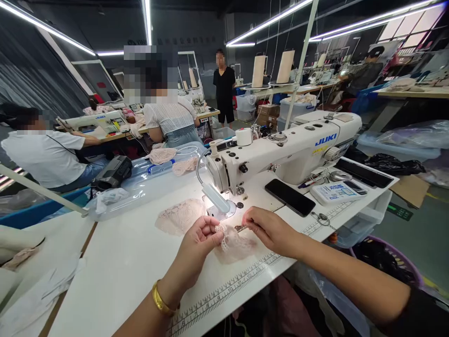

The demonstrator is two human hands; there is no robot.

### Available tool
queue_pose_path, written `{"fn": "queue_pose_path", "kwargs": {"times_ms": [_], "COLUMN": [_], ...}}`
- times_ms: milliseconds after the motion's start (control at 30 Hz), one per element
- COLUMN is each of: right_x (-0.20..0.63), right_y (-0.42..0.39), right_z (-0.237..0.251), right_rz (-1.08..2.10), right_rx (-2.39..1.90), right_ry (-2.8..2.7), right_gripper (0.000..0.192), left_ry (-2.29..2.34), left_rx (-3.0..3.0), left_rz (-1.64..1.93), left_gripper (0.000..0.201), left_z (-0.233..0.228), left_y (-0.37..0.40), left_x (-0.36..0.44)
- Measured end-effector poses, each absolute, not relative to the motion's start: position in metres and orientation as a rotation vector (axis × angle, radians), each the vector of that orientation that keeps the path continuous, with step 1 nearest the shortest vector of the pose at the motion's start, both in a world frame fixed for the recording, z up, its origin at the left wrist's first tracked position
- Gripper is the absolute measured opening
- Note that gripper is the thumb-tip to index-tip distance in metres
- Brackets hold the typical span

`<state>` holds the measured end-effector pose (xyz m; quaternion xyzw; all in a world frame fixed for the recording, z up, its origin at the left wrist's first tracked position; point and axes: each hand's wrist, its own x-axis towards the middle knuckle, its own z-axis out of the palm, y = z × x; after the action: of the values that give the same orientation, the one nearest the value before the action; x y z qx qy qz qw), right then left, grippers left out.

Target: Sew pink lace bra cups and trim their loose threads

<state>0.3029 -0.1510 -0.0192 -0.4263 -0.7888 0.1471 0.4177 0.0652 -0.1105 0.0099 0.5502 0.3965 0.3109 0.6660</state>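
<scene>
left hand (200, 238): grip pinching the left edge of the lace piece (234, 242), gold bangle (160, 301) sitting on the wrist.
right hand (267, 227): grip pinching the lace piece at its top right edge, fingertips closing together.
lace piece: lying on the white desk (129, 262) between both hands, just in front of the needle area, above the printed ruler strip (224, 292).
second lace piece (179, 216): lying flat on the desk, left of the lamp head (215, 198).
phone (289, 197): lying face down right of the needle.
sewing machine (286, 147): white JUKI, standing behind the hands.
co-workers: sitting at desks further back; one standing far off.
</scene>
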Motion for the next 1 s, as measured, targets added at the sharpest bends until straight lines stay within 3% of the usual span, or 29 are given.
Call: {"fn": "queue_pose_path", "kwargs": {"times_ms": [67,167,200,333,500,600,667,767,867,1000], "right_x": [0.293,0.271,0.265,0.258,0.266,0.268,0.268,0.269,0.272,0.272], "right_y": [-0.161,-0.168,-0.168,-0.161,-0.164,-0.165,-0.162,-0.157,-0.155,-0.158], "right_z": [-0.021,-0.032,-0.037,-0.046,-0.022,-0.009,-0.007,-0.012,-0.015,-0.007], "right_rz": [0.435,0.232,0.097,-0.236,0.298,0.707,1.031,1.441,1.499,1.202], "right_rx": [-1.011,-0.989,-1.008,-1.036,-0.939,-1.023,-1.051,-1.020,-1.014,-1.021], "right_ry": [-1.995,-1.965,-1.956,-1.990,-1.935,-1.765,-1.578,-1.278,-1.216,-1.518], "right_gripper": [0.003,0.046,0.051,0.035,0.019,0.006,0.017,0.040,0.049,0.048], "left_ry": [0.898,0.870,0.859,0.868,0.939,0.891,0.893,0.966,0.933,0.842], "left_rx": [1.196,1.118,1.099,1.069,1.079,1.338,1.585,1.820,1.776,1.545], "left_rz": [0.738,0.771,0.779,0.812,0.878,0.798,0.789,0.787,0.752,0.626], "left_gripper": [0.038,0.041,0.041,0.035,0.010,0.019,0.023,0.010,0.018,0.026], "left_z": [0.010,0.012,0.012,0.010,0.008,0.009,0.010,0.011,0.011,0.011], "left_y": [-0.109,-0.111,-0.111,-0.112,-0.109,-0.108,-0.109,-0.110,-0.110,-0.111], "left_x": [0.066,0.067,0.067,0.065,0.061,0.059,0.058,0.056,0.054,0.057]}}
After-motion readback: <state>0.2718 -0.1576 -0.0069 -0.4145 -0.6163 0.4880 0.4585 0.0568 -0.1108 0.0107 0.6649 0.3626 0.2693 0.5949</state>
